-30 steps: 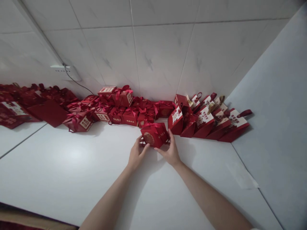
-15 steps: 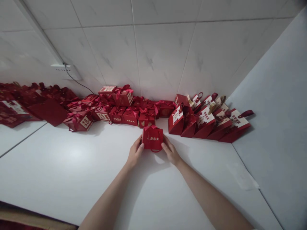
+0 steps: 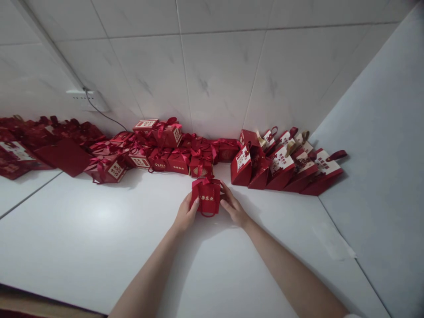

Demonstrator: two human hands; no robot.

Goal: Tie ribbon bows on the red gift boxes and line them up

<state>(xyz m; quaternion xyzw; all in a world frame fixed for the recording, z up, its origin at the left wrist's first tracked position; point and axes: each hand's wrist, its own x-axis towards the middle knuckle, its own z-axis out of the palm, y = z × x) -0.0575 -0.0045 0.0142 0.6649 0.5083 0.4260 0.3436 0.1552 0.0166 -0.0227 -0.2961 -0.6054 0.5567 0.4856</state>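
A small red gift box (image 3: 208, 192) with gold lettering, a ribbon bow on top and a looped cord handle hanging at the front is between my two hands. My left hand (image 3: 186, 213) grips its left side, thumb on the front face and the other fingers partly hidden behind. At the right edge of the box, my right hand (image 3: 236, 207) has its thumb and fingers apart; I cannot tell whether the fingertips touch the box. Just behind stands another red gift box (image 3: 201, 169) with a bow.
Several ribboned red boxes (image 3: 179, 161) line the tiled wall (image 3: 218, 79). Wedge-shaped red and white boxes (image 3: 281, 165) stand to the right, by a pale side panel (image 3: 374, 145). Red bags (image 3: 20, 150) crowd the left. A wall socket (image 3: 88, 99) trails a cable. All rest on a white table (image 3: 99, 238).
The held box has shifted slightly left and nearer to me, tipping a little. My right thumb has come away from its right edge. The whole view has moved slightly.
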